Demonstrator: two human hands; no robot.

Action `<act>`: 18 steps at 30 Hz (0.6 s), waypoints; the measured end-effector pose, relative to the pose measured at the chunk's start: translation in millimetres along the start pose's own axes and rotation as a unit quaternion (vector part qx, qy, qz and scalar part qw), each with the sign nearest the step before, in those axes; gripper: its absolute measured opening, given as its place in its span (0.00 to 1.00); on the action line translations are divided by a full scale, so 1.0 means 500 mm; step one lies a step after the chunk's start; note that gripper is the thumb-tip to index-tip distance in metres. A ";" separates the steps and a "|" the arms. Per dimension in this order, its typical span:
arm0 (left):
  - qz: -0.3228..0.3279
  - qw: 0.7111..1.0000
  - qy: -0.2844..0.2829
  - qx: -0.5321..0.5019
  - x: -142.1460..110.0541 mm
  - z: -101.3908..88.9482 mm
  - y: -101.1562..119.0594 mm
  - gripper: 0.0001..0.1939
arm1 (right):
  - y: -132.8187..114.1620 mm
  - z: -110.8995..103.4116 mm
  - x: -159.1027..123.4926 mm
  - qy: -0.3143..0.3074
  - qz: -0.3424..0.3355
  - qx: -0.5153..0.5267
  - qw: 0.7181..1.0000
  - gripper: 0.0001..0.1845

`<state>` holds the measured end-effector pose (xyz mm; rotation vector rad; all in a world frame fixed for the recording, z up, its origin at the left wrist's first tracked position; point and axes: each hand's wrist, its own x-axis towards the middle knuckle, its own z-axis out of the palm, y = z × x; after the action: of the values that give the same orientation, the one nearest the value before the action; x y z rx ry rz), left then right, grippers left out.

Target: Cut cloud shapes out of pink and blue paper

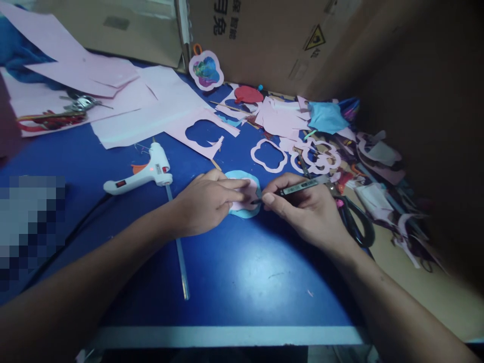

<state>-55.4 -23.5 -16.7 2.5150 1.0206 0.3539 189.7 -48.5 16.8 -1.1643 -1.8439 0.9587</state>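
Observation:
My left hand (206,201) lies with its fingers stretched out, pressing a small pink cutout (249,194) down on a larger light blue scalloped piece (242,214). Between the thumb and fingers of my right hand (302,204) is a pen (302,186), its tip touching the right side of the pink cutout. Part of both pieces is hidden under my left fingers. To the left of that hand, a white hot glue gun (145,174) lies on its side with a glue stick (181,262) sticking out of it toward the front edge.
Scissors (357,222) lie just right of my right hand. Pink flower-shaped rings (269,156) and scraps are heaped behind it. Pink sheets (143,101) cover the back left. Cardboard boxes (264,50) wall off the back, where a finished-looking flower piece (206,70) leans. A cord trails left.

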 end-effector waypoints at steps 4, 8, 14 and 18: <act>0.025 1.000 0.009 -0.005 0.000 -0.003 0.001 0.30 | 0.011 -0.002 -0.008 0.033 -0.030 -0.033 0.998 0.10; 0.017 1.000 0.015 0.004 -0.002 -0.003 0.004 0.30 | 0.020 -0.004 -0.015 0.027 -0.077 -0.175 0.981 0.11; -0.002 1.000 0.009 0.005 -0.001 0.002 0.002 0.30 | 0.026 0.010 -0.017 -0.036 -0.092 -0.256 0.962 0.11; 0.000 1.000 0.007 0.005 -0.001 0.000 0.001 0.31 | 0.033 0.016 -0.019 -0.043 -0.102 -0.292 0.950 0.13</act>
<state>-55.3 -24.2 -16.3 2.5249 1.0310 0.3687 191.7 -54.0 -2.9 -1.2406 -2.3545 0.3490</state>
